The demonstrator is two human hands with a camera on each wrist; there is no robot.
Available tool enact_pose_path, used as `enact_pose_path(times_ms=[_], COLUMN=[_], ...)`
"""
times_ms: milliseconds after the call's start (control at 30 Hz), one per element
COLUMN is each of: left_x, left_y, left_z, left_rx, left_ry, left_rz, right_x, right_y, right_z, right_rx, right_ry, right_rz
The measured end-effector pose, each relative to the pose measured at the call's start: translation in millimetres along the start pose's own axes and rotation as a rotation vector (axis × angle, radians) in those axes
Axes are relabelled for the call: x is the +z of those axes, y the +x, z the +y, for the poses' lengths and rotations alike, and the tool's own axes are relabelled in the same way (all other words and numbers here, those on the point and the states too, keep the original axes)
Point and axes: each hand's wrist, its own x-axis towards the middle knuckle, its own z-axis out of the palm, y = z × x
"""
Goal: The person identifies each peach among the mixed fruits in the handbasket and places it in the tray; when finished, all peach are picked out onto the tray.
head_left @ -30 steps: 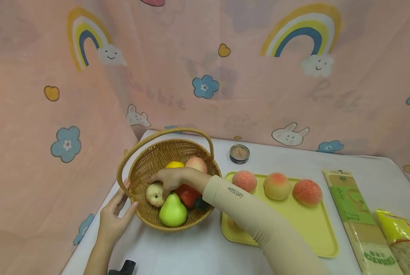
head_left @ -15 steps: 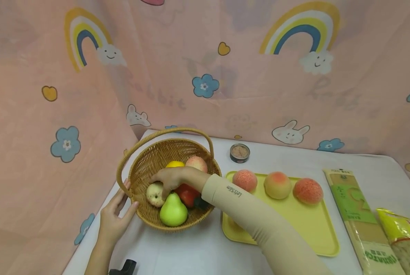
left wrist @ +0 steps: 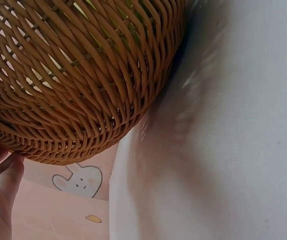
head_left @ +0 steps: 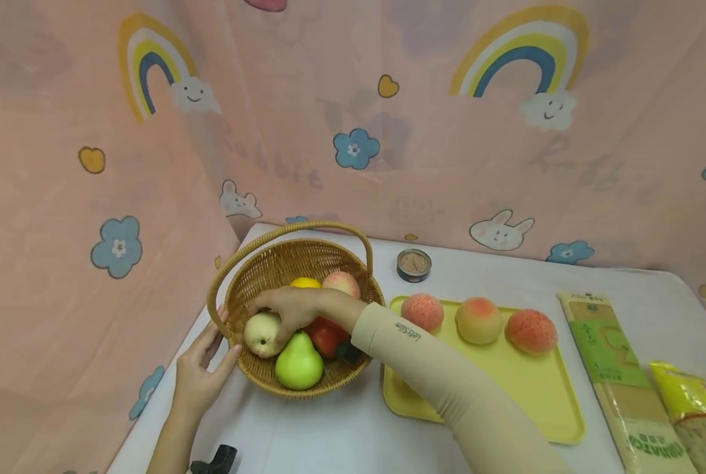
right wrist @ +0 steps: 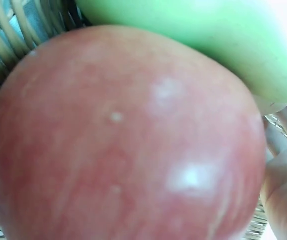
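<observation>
My right hand (head_left: 293, 306) reaches into a wicker basket (head_left: 308, 253) and grips a pale yellow round fruit (head_left: 262, 336) near its left wall. Beside that fruit lie a green pear (head_left: 299, 362) and a red apple (head_left: 324, 334), which fills much of the right wrist view (right wrist: 128, 135). A pinkish peach (head_left: 342, 283) and a yellow fruit (head_left: 306, 282) sit behind the right wrist, the latter partly hidden. My left hand (head_left: 201, 372) rests against the basket's left side by the handle base, thumb and fingers spread along the rim; the left wrist view shows its fingertips touching the weave.
A yellow tray (head_left: 530, 395) to the right bears several peaches, such as a red one (head_left: 531, 331); the right sleeve crosses it. Behind it stands a small round tin (head_left: 414, 264). A flat noodle packet (head_left: 619, 375) and a yellow bag (head_left: 696, 408) lie far right. The basket handle (head_left: 293, 227) arches overhead.
The pale yellow fruit has shifted slightly left and turned in the right hand, whose fingers moved with it. The left hand stays at the basket's side.
</observation>
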Motion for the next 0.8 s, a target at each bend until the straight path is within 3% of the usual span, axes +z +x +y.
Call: enact_pose_path(times_ms=[167,467,633,800], left_x=[-0.7,-0.2,0.6,1.0], left_y=[-0.5,0.8,1.2,-0.9], left_z=[-0.7,1.7,3.6,3.0], left_rx=[0.000,-0.004,-0.009,-0.030], left_ry=[0.004,0.017,0.016,0.056], left_rz=[0.008,0.005,0.002,0.009], right_x=[-4.2,-20.3,-28.8,-34.7], right_y=[-4.2,-20.9,-34.8,-50.9], right_z=[-2.1,-8.3,-13.8,-16.0], right_rx=[0.000,-0.025,0.017,0.028], right_ry=[0.104,0.193,0.206,0.328], right_rz=[0.025,0.100,0.139,0.154])
